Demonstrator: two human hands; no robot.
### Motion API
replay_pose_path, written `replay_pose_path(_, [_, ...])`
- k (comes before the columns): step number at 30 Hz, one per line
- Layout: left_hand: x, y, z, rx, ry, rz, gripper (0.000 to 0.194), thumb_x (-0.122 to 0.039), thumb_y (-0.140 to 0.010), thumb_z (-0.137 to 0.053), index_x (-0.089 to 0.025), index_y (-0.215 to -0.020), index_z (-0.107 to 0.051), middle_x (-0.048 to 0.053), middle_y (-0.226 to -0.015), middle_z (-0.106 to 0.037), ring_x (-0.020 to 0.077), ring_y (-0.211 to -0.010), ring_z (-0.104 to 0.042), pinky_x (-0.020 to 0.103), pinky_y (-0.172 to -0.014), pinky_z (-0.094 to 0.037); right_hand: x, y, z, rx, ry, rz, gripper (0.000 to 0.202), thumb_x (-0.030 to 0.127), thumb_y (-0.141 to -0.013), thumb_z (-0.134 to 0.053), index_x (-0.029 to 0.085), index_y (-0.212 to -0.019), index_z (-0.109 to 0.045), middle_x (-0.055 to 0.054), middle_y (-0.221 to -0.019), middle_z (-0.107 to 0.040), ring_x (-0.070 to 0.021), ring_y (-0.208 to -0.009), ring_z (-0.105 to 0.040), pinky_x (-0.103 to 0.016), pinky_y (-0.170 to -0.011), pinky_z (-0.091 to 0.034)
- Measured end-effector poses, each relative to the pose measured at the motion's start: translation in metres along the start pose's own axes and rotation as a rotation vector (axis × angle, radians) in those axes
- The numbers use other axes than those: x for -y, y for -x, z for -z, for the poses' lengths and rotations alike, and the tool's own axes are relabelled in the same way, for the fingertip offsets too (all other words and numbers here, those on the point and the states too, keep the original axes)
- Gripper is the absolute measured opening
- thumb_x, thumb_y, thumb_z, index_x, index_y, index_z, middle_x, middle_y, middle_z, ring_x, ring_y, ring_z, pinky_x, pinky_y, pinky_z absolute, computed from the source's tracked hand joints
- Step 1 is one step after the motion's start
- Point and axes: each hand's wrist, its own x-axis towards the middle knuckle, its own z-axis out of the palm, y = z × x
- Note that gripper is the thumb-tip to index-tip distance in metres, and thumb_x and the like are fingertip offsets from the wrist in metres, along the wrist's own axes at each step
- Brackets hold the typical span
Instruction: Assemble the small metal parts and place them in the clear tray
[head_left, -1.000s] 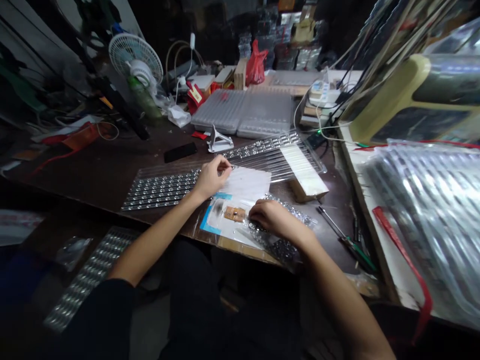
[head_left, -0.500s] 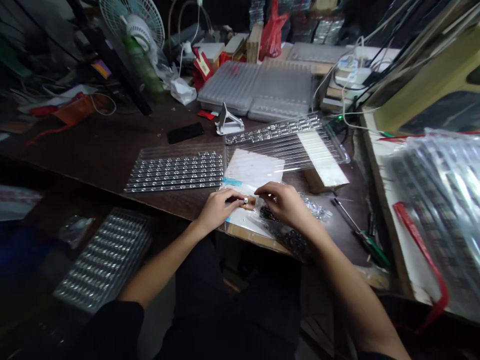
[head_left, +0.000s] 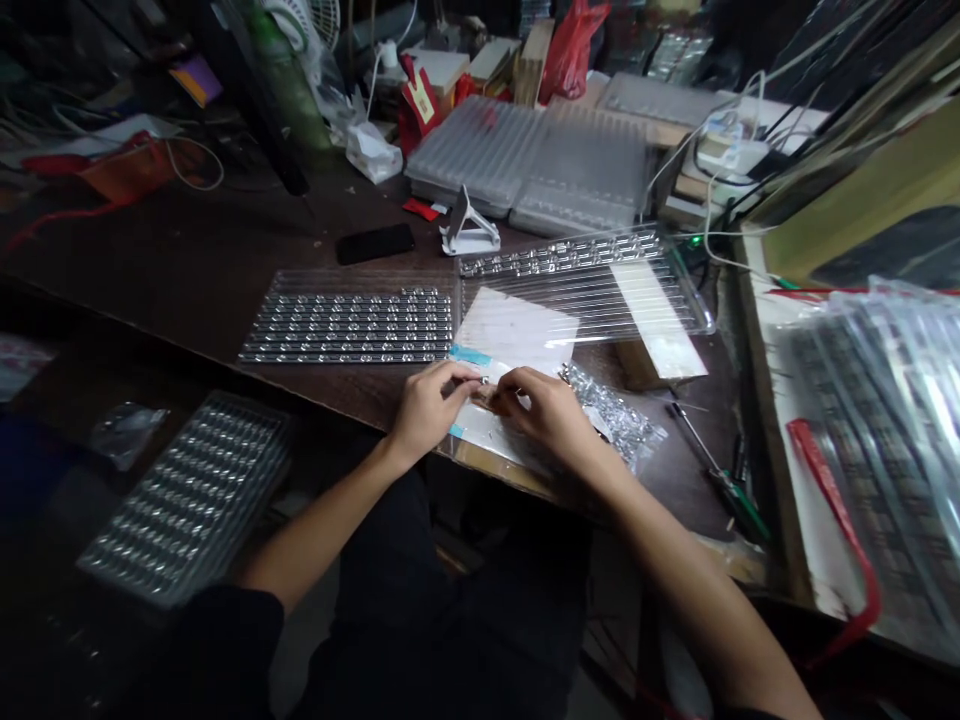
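My left hand (head_left: 430, 408) is closed in a pinch, thumb and forefinger on a small shiny metal part (head_left: 484, 381). Close beside it, my right hand (head_left: 551, 412) has its fingertips pressed together; whatever they hold is hidden. Both sets of fingertips meet over a small brown block (head_left: 486, 397), partly covered by the fingers. Beneath them lies a white board (head_left: 517, 322) with blue tape (head_left: 470, 355) at its left edge. Just right of my right hand, a clear plastic bag (head_left: 626, 415) of small metal pieces lies spread out.
A clear tray (head_left: 279, 283) with rows of metal parts lies left; another tray (head_left: 555, 308) leans on a white-topped block (head_left: 660, 320). Behind are a phone (head_left: 375, 243), a white stand (head_left: 471, 235) and stacked trays (head_left: 472, 150). A green-handled screwdriver (head_left: 739, 505) lies right.
My right hand has moved left and in toward my left fingertips, uncovering more of the bag of metal pieces. My left hand keeps its pinch. The view has shifted slightly.
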Motion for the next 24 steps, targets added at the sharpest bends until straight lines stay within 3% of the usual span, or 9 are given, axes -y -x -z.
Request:
replay_pose_path(2, [0.002,0.002,0.001,-0.005,-0.082,0.019,0.007,-0.025,-0.091,-0.062,-0.022,-0.092,-0.068,0.004,-0.094,-0.074,0.0215,-0.091,-0.066,0.034,-0.084,-0.050,0.004,0.000,-0.001,0.066,0.036,0.013,0.011,0.017,-0.095,-0.050,0.019,-0.096,-0.061,-0.004,-0.090,-0.069,-0.0159,-0.080,-0.062,-0.024,-0.072,-0.046])
replay_pose_path(7, [0.005,0.006,0.000,0.116,-0.253,-0.007,0.009,-0.027,-0.089,-0.064,-0.023,-0.096,-0.067,0.005,-0.101,-0.073,0.0248,-0.096,-0.063,0.037,-0.088,-0.046,0.017,0.001,-0.005,0.163,0.306,0.130,0.020,0.014,-0.098,-0.045,0.017,-0.104,-0.064,-0.010,-0.097,-0.069,-0.0208,-0.091,-0.060,-0.029,-0.080,-0.046])
replay_pose_path(12, [0.003,0.005,-0.001,0.037,-0.197,0.038,0.006,-0.024,-0.087,-0.067,-0.023,-0.093,-0.067,0.005,-0.096,-0.073,0.0232,-0.092,-0.065,0.035,-0.085,-0.049,0.013,0.003,0.011,0.149,0.185,0.038,0.022,0.017,-0.096,-0.053,0.018,-0.114,-0.066,-0.008,-0.109,-0.068,-0.0175,-0.088,-0.064,-0.025,-0.073,-0.046])
replay_pose_path(17, [-0.013,-0.005,-0.003,-0.012,-0.105,-0.019,0.005,-0.021,-0.085,-0.070,-0.022,-0.089,-0.067,0.004,-0.093,-0.074,0.0218,-0.091,-0.066,0.035,-0.086,-0.050,-0.001,0.009,0.037,0.261,0.221,-0.102,0.011,0.025,-0.085,-0.070,0.019,-0.093,-0.074,-0.006,-0.093,-0.073,-0.0197,-0.083,-0.067,-0.026,-0.072,-0.045])
replay_pose_path(20, [-0.023,-0.010,-0.010,0.038,-0.099,-0.043,0.005,-0.023,-0.084,-0.071,-0.022,-0.088,-0.068,0.004,-0.090,-0.074,0.0222,-0.088,-0.066,0.036,-0.083,-0.050,-0.004,0.012,0.037,0.294,0.254,-0.112,0.009,0.021,-0.085,-0.067,0.020,-0.089,-0.074,-0.007,-0.092,-0.074,-0.0216,-0.083,-0.068,-0.027,-0.070,-0.045])
replay_pose_path(24, [-0.024,-0.011,-0.021,0.095,-0.098,-0.030,0.004,-0.025,-0.086,-0.070,-0.023,-0.087,-0.068,0.004,-0.087,-0.073,0.0220,-0.087,-0.065,0.036,-0.079,-0.049,0.000,0.013,0.031,0.232,0.276,-0.092,0.008,0.018,-0.082,-0.065,0.020,-0.081,-0.072,-0.010,-0.087,-0.074,-0.0225,-0.076,-0.067,-0.028,-0.064,-0.043])
